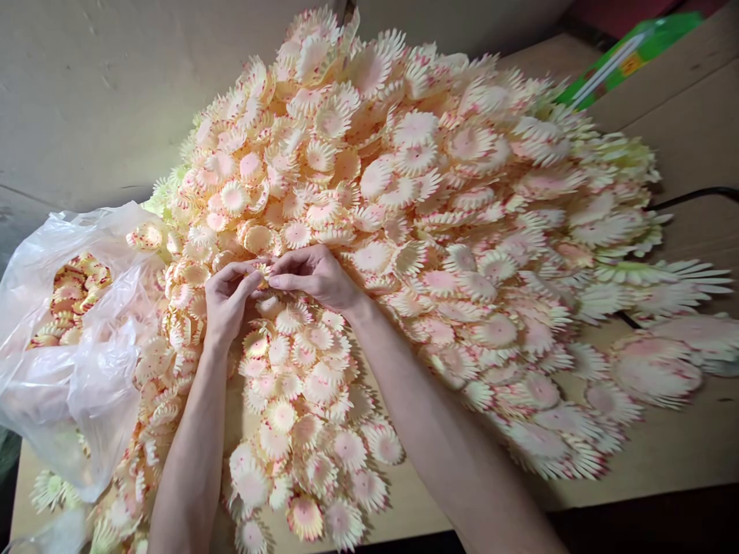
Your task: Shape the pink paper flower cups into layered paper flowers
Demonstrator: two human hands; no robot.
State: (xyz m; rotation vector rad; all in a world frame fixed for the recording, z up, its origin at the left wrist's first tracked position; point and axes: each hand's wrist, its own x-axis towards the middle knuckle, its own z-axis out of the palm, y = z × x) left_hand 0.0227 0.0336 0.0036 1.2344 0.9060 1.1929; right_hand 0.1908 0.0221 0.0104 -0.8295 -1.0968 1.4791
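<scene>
A big heap of cream and pink artificial flower heads (439, 200) with fringed petals covers a cardboard surface (681, 446). My left hand (226, 300) and my right hand (315, 275) meet at the heap's left middle. Both pinch one small flower head (264, 271) between their fingertips. More loose flower heads (305, 431) lie between my forearms, toward the near edge.
A clear plastic bag (75, 346) holding more flower heads lies at the left. A green box (629, 58) sits at the back right. A black cable (693, 196) runs along the right side. A pale wall (104, 85) stands behind the heap.
</scene>
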